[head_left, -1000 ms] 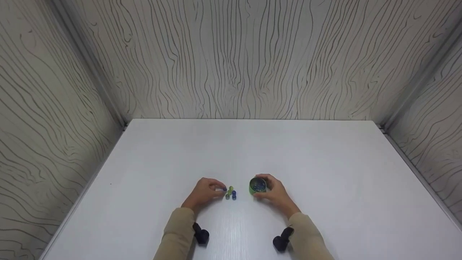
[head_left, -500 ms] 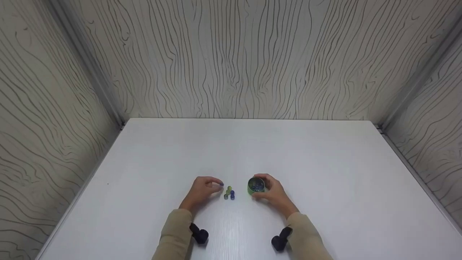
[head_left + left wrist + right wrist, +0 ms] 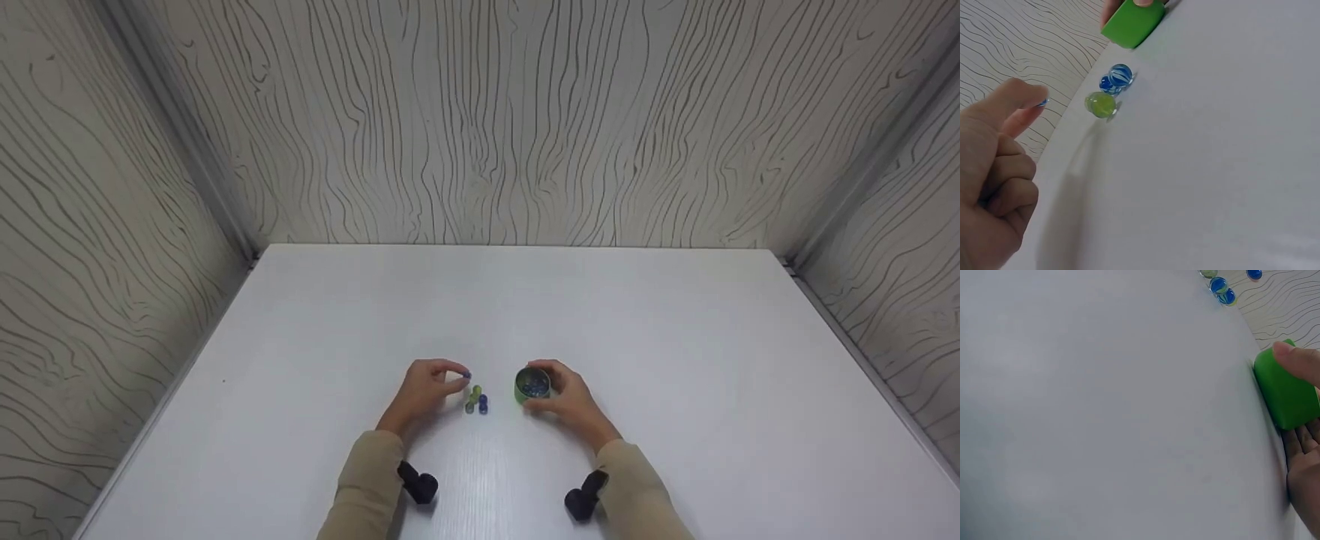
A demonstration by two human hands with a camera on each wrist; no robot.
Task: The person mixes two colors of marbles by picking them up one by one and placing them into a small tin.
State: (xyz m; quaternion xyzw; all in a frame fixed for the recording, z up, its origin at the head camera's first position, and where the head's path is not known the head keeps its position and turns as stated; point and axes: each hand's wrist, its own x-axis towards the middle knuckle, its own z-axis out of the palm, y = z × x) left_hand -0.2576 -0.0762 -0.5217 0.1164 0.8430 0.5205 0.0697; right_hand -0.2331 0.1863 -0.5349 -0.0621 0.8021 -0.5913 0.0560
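Observation:
Between thumb and index finger my left hand [image 3: 424, 386] pinches a blue glass marble [image 3: 466, 375], raised off the table; in the left wrist view the marble [image 3: 1044, 102] is mostly covered by the fingertips. Several marbles lie in a tight cluster just below it, among them a yellow-green marble [image 3: 1103, 105] and a blue swirled marble [image 3: 1121, 75]. My right hand [image 3: 568, 396] grips a small green cup [image 3: 1286, 396] from its right side, thumb on the near wall. The cup stands upright on the table, with bluish marbles inside it.
A white table [image 3: 637, 322] carries everything. Wood-grain patterned panels [image 3: 480, 135] rise behind it and at both sides. Black wrist cameras [image 3: 422, 489] hang from both sleeves near the tabletop.
My left hand has lifted the blue marble away from the cluster, first up and left, then forward and right. My right hand and the cup have stayed in place.

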